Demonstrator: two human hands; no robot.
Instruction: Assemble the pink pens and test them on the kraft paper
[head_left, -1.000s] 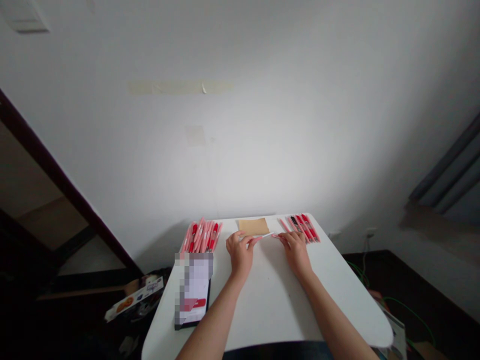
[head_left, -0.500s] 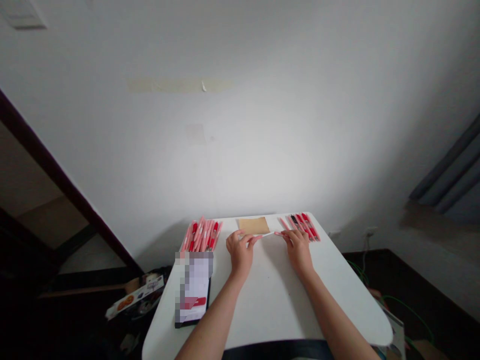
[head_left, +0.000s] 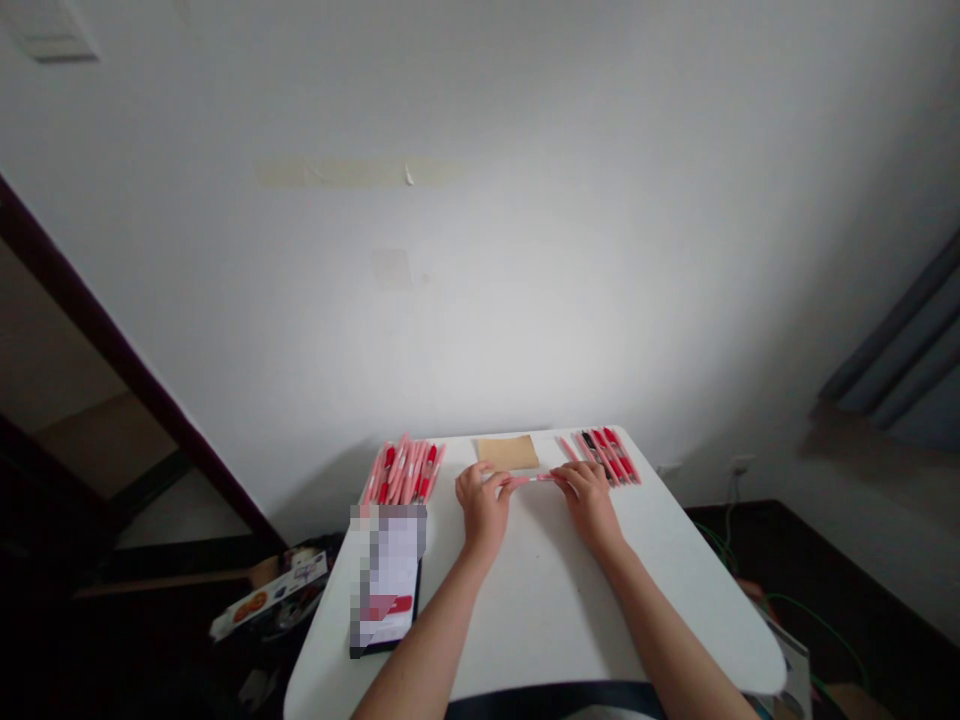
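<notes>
You held a slim pink plastic pen [head_left: 534, 479] between both hands, just above the far half of the white round-cornered table [head_left: 555, 620]. Your left hand [head_left: 484, 503] pinched its left end with thumb and fingertips, the other fingers curled in. Your right hand [head_left: 590, 500] pinched the right end the same way — both hands closed narrowly on the pen, knuckles up, forearms running back toward you over the tabletop. The pen lay nearly level between them, with a short pale stretch near its middle; whether it was one piece or two could not be told at this size.

Just beyond the pen, a flat tan cardboard rectangle [head_left: 508, 452] lay at the table's far edge by the wall. To its left, at the far-left corner, sat a loose heap of pink and red pens [head_left: 403, 472], roughly parallel and overlapping. To its right was a tidier row of red and black pens [head_left: 604, 455] — side by side, slanted, just beside your right knuckles, though you could not tell whether they touched. Along the table's left edge lay a dark flat slab with a blurred light face [head_left: 386, 585], well apart from your left hand. On the dim floor left of the table was a printed white carton [head_left: 270, 598]. A strip of yellowed tape [head_left: 360, 173] crossed the white wall above.
</notes>
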